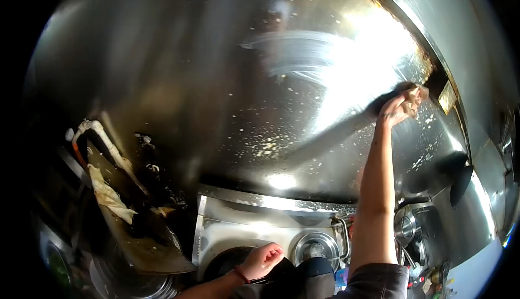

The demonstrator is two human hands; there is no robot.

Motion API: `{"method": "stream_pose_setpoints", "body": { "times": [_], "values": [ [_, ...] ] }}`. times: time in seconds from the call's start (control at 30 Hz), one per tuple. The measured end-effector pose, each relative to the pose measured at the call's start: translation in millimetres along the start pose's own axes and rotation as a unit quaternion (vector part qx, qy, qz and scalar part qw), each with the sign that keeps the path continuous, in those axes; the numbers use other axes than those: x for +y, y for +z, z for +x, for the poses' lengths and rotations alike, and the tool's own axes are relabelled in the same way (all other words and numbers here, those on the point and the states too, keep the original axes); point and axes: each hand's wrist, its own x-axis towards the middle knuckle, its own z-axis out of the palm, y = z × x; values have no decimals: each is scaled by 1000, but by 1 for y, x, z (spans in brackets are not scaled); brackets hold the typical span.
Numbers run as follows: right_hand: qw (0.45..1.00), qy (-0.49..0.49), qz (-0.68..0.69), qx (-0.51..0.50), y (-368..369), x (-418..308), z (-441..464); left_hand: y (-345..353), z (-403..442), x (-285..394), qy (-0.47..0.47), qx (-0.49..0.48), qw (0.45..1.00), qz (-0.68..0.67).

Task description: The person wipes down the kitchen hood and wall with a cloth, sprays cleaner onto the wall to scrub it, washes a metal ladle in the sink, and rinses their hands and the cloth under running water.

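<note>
Brownish wad (423, 92) in right hand (399, 109), glossy metal wall (216, 82), curved whitish smears (295, 36)

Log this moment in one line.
right hand: gripping brownish wad at metal panel | left hand: low, fingers curled, no object visible | panel: pale streaks, scattered specks

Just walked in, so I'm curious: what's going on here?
The person's right hand holds a brownish wad up at the right of the metal wall, which shows pale specks and white streaks. The left hand is low, near a round metal bowl, with nothing visible in its grip.
</note>
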Motion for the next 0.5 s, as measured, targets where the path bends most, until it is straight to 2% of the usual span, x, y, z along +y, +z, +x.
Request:
{"method": "stream_pose_setpoints", "body": {
  "times": [0.07,0.13,0.17,0.2,0.27,0.33,0.37,0.4,0.43,0.5],
  "values": [
    [986,10,162,21,47,-31,-6,1,-3,0,15,-2,998,-53],
    [974,-59,218,-17,106,-93,-24,-2,-2,-2,14,-8,997,-76],
    [977,-102,182,-52,130,-122,-34,-3,-2,-4,24,-6,998,-49],
    [983,-155,59,-77,147,-149,-46,-2,-4,-5,33,-6,999,-23],
    [939,-279,-181,-86,180,-203,-69,-2,-4,0,28,-9,1000,1],
    [909,-373,-159,-99,198,-254,-83,0,0,1,33,-12,999,11],
    [906,-353,-190,-139,202,-264,-107,3,-2,2,28,-18,999,15],
    [894,-381,-119,-203,214,-261,-133,7,-2,3,22,-24,999,18],
    [855,-453,0,-254,212,-246,-155,10,-2,4,22,-33,999,17],
    [737,-569,-143,-337,153,-222,-195,14,-2,9,8,-54,997,56]
  ]
}}
